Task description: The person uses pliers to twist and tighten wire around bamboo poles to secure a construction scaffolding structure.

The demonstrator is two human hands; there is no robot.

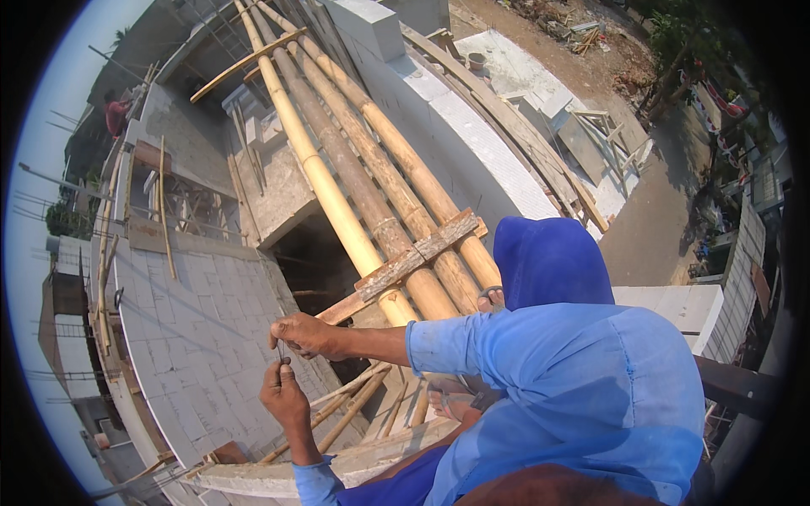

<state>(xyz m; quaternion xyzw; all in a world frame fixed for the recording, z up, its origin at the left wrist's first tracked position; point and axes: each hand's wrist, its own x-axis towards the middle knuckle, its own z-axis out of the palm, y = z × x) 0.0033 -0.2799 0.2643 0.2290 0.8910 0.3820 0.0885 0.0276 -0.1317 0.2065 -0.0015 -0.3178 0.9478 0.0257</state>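
Note:
My right hand (309, 335) reaches in from the right on an outstretched arm, its fingers closed in a pinch. Just below it, my left hand (287, 395) is raised, with thumb and fingertips pressed together. Between the two pinches runs a thin dark strand (282, 348), perhaps wire; its exact kind is too small to tell. Both hands are above the gap between a block wall and a walkway of bamboo poles (316, 173). A rough wooden crosspiece (419, 255) lies across the poles, close to my right forearm.
My sandalled feet (491, 299) rest by the poles. A dark opening (316, 261) drops away beneath the bamboo. The pale block wall (190, 337) stands at left, and several poles (354, 405) lean below my hands. Another person (116, 112) is far off at upper left.

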